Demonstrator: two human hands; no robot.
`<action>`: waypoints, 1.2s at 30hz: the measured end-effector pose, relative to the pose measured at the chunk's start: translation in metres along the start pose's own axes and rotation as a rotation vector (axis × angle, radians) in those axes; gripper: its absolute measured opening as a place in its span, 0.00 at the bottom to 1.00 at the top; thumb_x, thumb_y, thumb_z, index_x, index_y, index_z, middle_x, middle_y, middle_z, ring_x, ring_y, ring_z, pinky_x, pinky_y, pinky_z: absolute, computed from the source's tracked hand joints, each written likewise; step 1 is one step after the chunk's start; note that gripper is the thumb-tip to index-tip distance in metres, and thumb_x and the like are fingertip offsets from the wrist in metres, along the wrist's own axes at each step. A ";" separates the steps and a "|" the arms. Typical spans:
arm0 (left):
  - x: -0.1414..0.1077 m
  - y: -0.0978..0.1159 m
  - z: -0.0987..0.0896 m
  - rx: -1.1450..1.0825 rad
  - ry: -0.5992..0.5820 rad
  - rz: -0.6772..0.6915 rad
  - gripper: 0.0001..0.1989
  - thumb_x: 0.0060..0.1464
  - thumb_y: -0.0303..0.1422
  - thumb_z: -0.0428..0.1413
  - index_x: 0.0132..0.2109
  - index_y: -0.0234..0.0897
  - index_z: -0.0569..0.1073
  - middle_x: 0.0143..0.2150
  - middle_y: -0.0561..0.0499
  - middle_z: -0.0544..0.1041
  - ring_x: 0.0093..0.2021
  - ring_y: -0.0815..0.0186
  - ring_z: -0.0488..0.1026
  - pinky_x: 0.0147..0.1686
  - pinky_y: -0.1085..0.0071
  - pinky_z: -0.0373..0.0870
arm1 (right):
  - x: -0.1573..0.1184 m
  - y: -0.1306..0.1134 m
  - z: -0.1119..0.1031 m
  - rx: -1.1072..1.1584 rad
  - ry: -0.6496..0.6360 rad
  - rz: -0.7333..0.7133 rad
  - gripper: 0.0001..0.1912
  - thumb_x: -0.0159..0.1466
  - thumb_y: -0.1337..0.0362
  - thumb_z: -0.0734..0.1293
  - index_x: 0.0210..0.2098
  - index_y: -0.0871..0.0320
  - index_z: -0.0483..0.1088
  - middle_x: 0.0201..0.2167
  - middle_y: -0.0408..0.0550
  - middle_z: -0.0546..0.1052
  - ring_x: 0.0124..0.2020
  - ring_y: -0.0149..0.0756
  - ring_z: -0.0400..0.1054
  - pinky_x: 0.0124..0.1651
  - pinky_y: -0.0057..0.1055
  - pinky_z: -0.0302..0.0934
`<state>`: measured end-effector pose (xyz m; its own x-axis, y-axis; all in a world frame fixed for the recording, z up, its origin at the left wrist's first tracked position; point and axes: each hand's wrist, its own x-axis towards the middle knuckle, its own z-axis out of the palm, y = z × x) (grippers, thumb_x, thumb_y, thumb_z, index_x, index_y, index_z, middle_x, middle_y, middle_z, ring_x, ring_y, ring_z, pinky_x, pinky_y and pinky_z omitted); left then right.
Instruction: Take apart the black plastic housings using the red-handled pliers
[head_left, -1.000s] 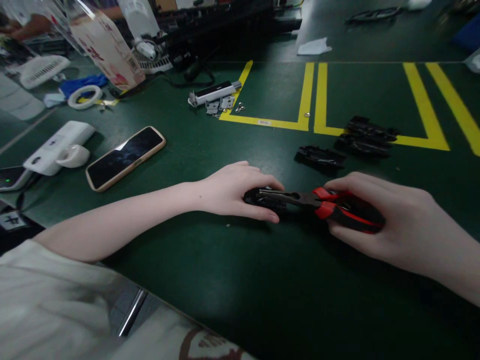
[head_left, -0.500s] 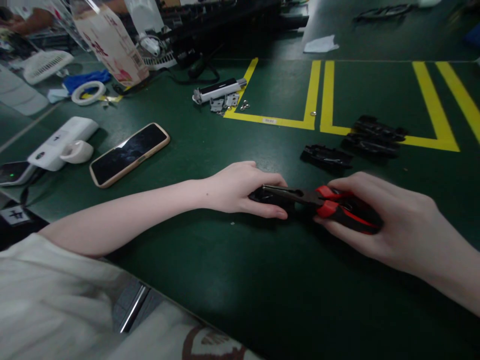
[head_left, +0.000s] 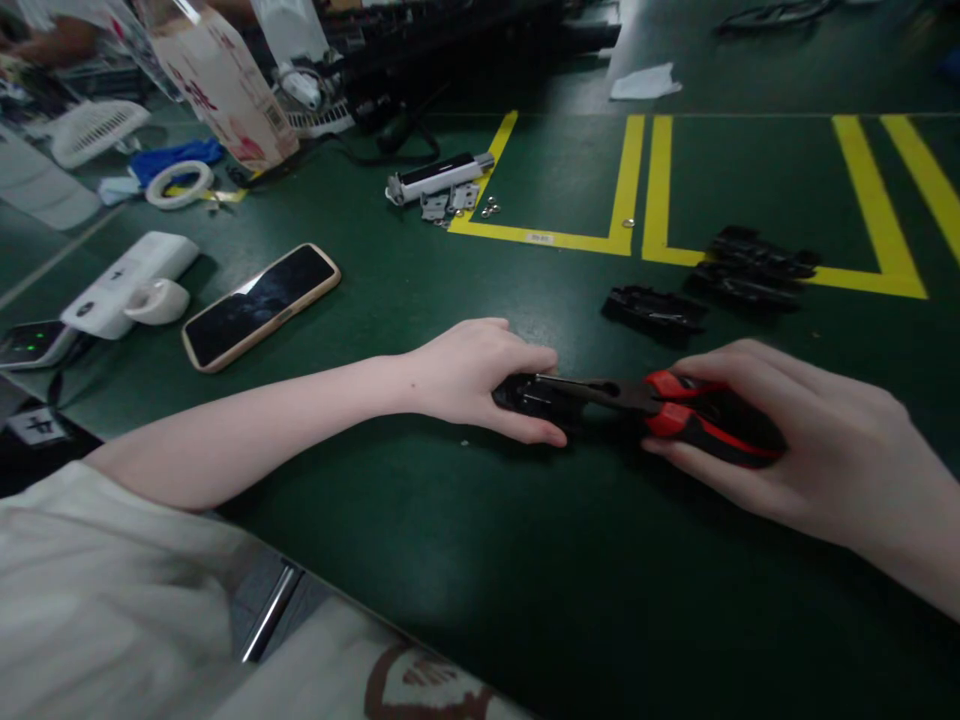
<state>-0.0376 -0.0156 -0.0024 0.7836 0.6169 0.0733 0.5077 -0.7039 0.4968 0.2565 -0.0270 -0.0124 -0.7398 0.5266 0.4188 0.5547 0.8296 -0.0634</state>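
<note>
My left hand [head_left: 480, 375] grips a small black plastic part [head_left: 536, 397] between thumb and fingers, low over the green table. In my right hand [head_left: 810, 430] is a pair of long-nose pliers [head_left: 675, 405] with red and black handles. Their jaws point left and reach over the black part; whether they pinch anything on it I cannot make out. Just beyond the pliers lies one black plastic piece [head_left: 654, 308]. More black pieces [head_left: 754, 268] rest together further right, across the yellow tape.
A phone [head_left: 261, 305] lies left of my left hand, with a white device [head_left: 131, 285] beyond it. Behind are a white cylindrical part [head_left: 439, 178], small metal nuts [head_left: 490, 207], a tape roll [head_left: 180, 185] and a carton [head_left: 225, 90]. Yellow tape [head_left: 540, 238] marks the table. Another person's arm shows far left.
My right hand and the pliers have shifted slightly right, so the jaws overlap less of the black part. My left hand has barely moved and still holds the part.
</note>
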 end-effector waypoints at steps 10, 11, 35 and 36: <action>0.000 0.002 -0.001 -0.019 -0.010 0.006 0.24 0.57 0.55 0.57 0.30 0.38 0.65 0.24 0.58 0.67 0.25 0.70 0.64 0.37 0.69 0.57 | 0.001 -0.008 0.003 0.070 0.035 0.051 0.21 0.68 0.46 0.63 0.49 0.56 0.66 0.40 0.49 0.74 0.37 0.38 0.72 0.30 0.33 0.69; 0.000 0.002 -0.001 -0.016 -0.016 0.004 0.25 0.57 0.55 0.57 0.30 0.38 0.65 0.24 0.58 0.67 0.25 0.70 0.64 0.37 0.69 0.57 | 0.001 -0.008 0.003 0.071 0.039 0.060 0.21 0.67 0.46 0.63 0.49 0.56 0.66 0.41 0.50 0.74 0.37 0.39 0.72 0.31 0.34 0.69; 0.000 0.001 0.000 0.068 -0.011 0.034 0.25 0.58 0.57 0.56 0.33 0.38 0.67 0.25 0.56 0.70 0.25 0.68 0.65 0.36 0.69 0.56 | 0.004 -0.010 0.005 0.004 0.055 0.021 0.22 0.67 0.46 0.64 0.50 0.55 0.67 0.40 0.51 0.77 0.37 0.43 0.73 0.34 0.39 0.67; 0.000 0.001 0.000 0.066 -0.012 0.030 0.24 0.58 0.57 0.56 0.34 0.38 0.67 0.25 0.56 0.71 0.25 0.68 0.65 0.36 0.69 0.56 | 0.003 -0.009 0.005 -0.003 0.055 0.016 0.22 0.67 0.46 0.64 0.50 0.54 0.67 0.40 0.51 0.77 0.37 0.44 0.73 0.34 0.40 0.67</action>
<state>-0.0368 -0.0161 -0.0023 0.8031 0.5908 0.0768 0.5057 -0.7441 0.4366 0.2471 -0.0319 -0.0150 -0.7088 0.5291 0.4665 0.5675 0.8205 -0.0683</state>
